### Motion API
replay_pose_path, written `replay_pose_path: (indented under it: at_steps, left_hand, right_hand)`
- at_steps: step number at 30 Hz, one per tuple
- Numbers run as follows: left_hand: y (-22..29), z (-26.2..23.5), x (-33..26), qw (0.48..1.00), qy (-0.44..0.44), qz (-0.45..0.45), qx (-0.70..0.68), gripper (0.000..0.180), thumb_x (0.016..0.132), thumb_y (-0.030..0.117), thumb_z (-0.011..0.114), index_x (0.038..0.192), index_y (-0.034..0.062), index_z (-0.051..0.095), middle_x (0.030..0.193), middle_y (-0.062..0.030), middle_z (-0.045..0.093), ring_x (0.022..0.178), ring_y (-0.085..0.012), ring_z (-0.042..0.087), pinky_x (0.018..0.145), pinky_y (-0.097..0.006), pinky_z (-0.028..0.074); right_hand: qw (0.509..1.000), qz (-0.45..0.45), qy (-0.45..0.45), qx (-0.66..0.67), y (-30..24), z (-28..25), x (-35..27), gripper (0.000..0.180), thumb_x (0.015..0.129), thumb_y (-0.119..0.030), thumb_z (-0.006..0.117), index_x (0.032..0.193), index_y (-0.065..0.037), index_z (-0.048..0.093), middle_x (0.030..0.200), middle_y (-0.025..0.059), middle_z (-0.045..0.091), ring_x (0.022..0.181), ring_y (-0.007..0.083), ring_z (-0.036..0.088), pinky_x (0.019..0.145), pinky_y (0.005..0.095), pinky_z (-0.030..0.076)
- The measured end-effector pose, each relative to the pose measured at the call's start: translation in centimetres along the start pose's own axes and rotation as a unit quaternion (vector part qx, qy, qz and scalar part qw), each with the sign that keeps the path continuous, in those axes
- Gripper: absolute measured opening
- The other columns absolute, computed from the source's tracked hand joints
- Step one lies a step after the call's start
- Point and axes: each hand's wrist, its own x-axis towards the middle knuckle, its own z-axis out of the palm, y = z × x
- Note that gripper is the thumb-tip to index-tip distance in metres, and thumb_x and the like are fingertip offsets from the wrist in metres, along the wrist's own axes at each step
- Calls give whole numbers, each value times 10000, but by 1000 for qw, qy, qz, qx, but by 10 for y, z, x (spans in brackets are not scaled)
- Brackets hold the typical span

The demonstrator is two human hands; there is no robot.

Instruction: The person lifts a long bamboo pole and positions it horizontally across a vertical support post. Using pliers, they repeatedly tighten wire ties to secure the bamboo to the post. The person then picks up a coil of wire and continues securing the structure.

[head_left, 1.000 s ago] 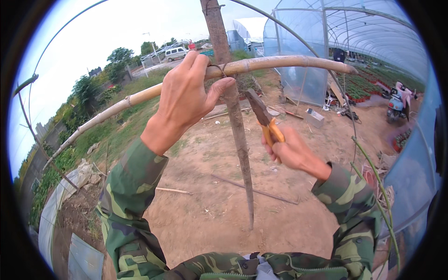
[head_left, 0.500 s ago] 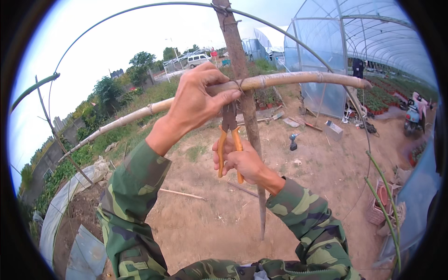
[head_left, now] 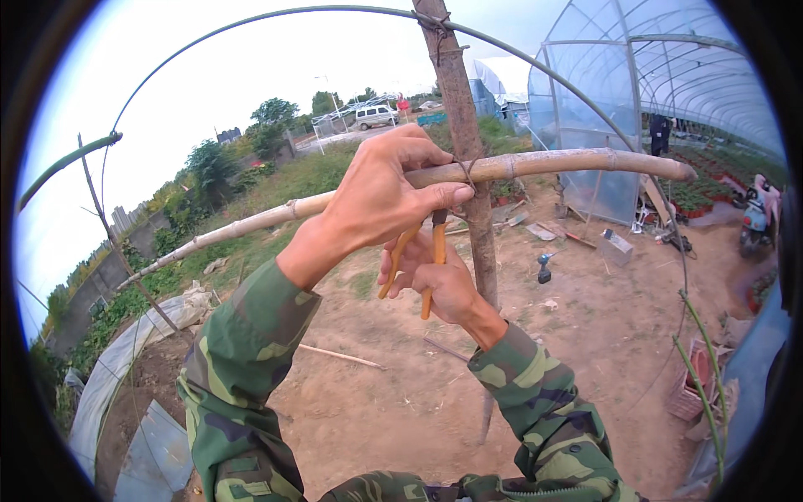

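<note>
My left hand (head_left: 389, 180) is closed around a long bamboo pole (head_left: 560, 161), its thumb along the underside close to where the pole crosses an upright wooden post (head_left: 462, 100). Dark wire (head_left: 468, 171) is looped round the pole at that crossing. Just below, my right hand (head_left: 443, 284) grips pliers with orange handles (head_left: 439, 251); the handles stand apart. The jaws are mostly hidden behind my left thumb, so what they touch cannot be seen.
A thin curved rod (head_left: 276, 10) arches overhead, tied to the post top. On the dirt lie a cordless drill (head_left: 544, 268), a metal box (head_left: 616, 248) and sticks. A plastic greenhouse (head_left: 594, 125) and a scooter (head_left: 757, 217) stand right, green canes (head_left: 701, 393) nearer.
The pliers have tilted and risen, their jaws now passing behind my left thumb. Their handles have spread a little. The whole view has shifted, with pole and post appearing further right and lower.
</note>
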Motion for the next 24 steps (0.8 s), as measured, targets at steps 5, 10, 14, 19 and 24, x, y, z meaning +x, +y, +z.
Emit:
replay_pose_path:
  at_steps: [5,10,14,19,24]
  left_hand:
    - [0,-8,-2,998,65,3,-10,505,756,265,905,1107,-40,707,848,-25,620,734,-96,614,631,-257,536]
    - [12,-8,6,997,74,-21,27,628,685,220,938,1189,-27,658,863,-30,614,789,-101,625,669,-265,567]
    - [21,-7,4,996,92,-2,0,610,661,147,917,1175,-27,638,942,-50,602,892,-124,619,712,-299,596]
    - [12,-7,-2,998,67,8,11,623,623,19,859,1194,-34,614,966,-77,604,896,-182,658,776,-318,604]
    - [16,-6,-3,997,72,17,-18,609,633,10,862,1188,-29,613,964,-87,593,880,-196,659,743,-324,614]
  right_hand:
    - [997,6,-58,56,4,2,12,653,650,84,434,1295,24,520,1028,173,607,951,308,646,750,393,566]
    - [992,10,-89,93,1,-14,19,596,644,96,450,1231,55,543,1032,174,630,962,290,661,730,378,592]
    - [991,-1,-90,94,10,-17,26,582,664,98,475,1240,68,553,1055,203,664,996,327,683,761,414,604]
    - [992,-38,-58,107,22,-17,32,496,752,103,577,1243,34,580,1031,189,695,918,327,703,774,455,600]
    - [992,-68,-63,91,32,-18,38,427,853,11,639,1271,-5,560,1004,107,681,897,245,693,728,388,603]
